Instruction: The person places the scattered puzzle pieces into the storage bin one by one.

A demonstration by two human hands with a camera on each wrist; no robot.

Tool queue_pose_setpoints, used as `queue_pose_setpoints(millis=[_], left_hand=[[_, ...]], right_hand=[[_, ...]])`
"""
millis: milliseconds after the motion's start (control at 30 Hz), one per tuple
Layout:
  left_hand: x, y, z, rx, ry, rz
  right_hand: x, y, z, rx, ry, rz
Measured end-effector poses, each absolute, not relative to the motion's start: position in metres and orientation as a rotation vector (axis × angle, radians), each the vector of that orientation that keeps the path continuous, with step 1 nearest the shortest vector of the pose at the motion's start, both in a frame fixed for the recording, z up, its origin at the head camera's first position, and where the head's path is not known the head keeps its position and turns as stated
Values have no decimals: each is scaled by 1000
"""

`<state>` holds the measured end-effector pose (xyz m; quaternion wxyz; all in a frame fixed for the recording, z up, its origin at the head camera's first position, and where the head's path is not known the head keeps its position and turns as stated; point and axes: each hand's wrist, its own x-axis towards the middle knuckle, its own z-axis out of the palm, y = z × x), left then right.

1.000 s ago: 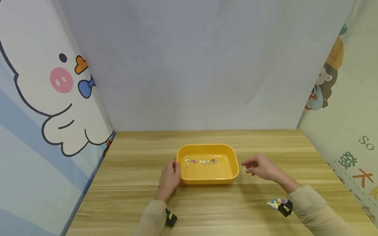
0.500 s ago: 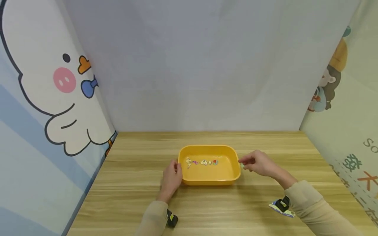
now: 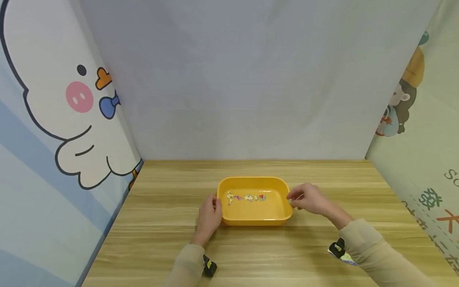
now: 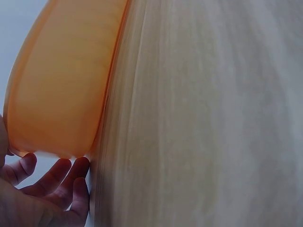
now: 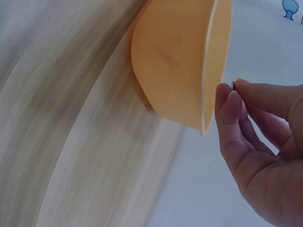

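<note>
A yellow plastic tub [image 3: 252, 213] stands on the wooden table. My left hand [image 3: 210, 215] holds its left end, thumb at the rim and fingertips against the outer wall, as the left wrist view shows. My right hand [image 3: 311, 199] is at the tub's right rim, above the table. Between its thumb and fingers it pinches a small pale flat piece [image 3: 289, 201], mostly hidden; a thin dark edge shows in the right wrist view. Several small colourful cut-out pieces [image 3: 248, 197] lie in a row on the tub's floor.
A flat colourful printed piece [image 3: 347, 258] lies on the table [image 3: 269, 255], partly covered by the right wrist camera [image 3: 337, 248]. A pale curtain [image 3: 247, 99] hangs behind the table, with cartoon-printed cloths at the left and right.
My right hand has moved left and slightly up with the small piece, from beside the tub to its right rim. My left hand stays on the tub; the head view has shifted slightly.
</note>
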<state>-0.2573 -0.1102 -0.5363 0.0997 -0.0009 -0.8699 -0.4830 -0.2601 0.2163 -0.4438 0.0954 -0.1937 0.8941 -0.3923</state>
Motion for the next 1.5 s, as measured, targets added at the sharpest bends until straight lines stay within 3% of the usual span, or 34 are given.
queue_pose_setpoints(millis=[733,1500], left_hand=[[-256,-110,-535,-5,-2575,-1468],[-257,-111,-538,7,-2575,-1456]], right_hand=[[-292,167,-452,-486,2709,-1045],[-314,148,-471,-469,2830,-662]])
